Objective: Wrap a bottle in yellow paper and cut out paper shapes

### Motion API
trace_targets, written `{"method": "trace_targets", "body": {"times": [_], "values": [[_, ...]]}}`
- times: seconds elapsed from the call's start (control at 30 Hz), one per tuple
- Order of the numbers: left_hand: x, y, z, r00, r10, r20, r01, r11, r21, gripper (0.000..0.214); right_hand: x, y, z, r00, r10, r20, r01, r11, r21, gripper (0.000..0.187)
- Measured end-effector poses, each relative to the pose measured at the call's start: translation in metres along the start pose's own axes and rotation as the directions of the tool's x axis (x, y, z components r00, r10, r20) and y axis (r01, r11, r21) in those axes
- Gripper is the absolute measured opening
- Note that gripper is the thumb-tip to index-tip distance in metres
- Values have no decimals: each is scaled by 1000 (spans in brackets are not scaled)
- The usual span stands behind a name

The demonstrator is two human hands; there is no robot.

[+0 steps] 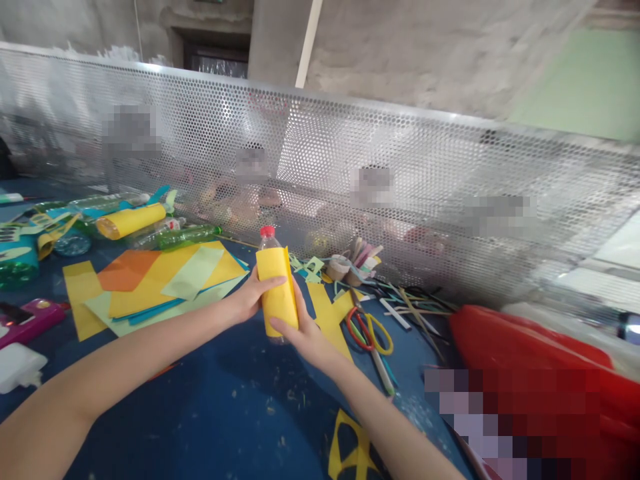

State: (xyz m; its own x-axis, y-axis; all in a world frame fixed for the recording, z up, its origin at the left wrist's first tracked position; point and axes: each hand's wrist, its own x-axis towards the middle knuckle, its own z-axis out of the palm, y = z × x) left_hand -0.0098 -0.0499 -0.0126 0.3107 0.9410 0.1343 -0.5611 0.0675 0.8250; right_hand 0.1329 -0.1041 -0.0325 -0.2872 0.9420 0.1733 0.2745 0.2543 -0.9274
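Observation:
A clear plastic bottle [269,239] with a red cap stands nearly upright between my hands, above the blue table. Yellow paper [276,280] is wrapped round its body, and one edge of the sheet sticks out at the right. My left hand [250,297] grips the wrapped bottle from the left, its thumb lying across the paper's front. From the right my right hand [303,330] holds it lower down, thumb pressed on the front. The fingers behind the bottle are hidden.
Coloured paper sheets [145,280] lie left of the bottle, with several bottles [133,220] behind them. Scissors [370,333], paper strips [405,310] and small cups [339,267] are at the right. A perforated metal screen [320,153] borders the table's back; a red bag [530,340] sits far right.

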Motion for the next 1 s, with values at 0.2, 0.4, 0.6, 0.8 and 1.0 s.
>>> {"method": "trace_targets", "body": {"times": [0.2, 0.4, 0.6, 0.8, 1.0], "values": [[0, 1, -1, 998, -42, 42, 40, 998, 38, 51, -1, -2, 0, 999, 6, 35, -6, 1000, -3, 95], [1, -4, -2, 999, -50, -21, 51, 998, 38, 45, 0, 1, 1, 999, -38, 23, 39, 999, -25, 93], [1, -6, -2, 998, -36, -50, 38, 998, 43, 50, 0, 0, 1, 1000, -11, 29, 11, 1000, -10, 92], [-1, -9, -1, 999, -26, -29, 26, 1000, 1, 55, 0, -2, 1, 1000, 3, -6, -3, 1000, -14, 90], [-1, -24, -4, 988, -51, -144, 50, 999, -10, 45, 3, 4, -3, 997, 83, 10, -81, 987, -142, 87]]}}
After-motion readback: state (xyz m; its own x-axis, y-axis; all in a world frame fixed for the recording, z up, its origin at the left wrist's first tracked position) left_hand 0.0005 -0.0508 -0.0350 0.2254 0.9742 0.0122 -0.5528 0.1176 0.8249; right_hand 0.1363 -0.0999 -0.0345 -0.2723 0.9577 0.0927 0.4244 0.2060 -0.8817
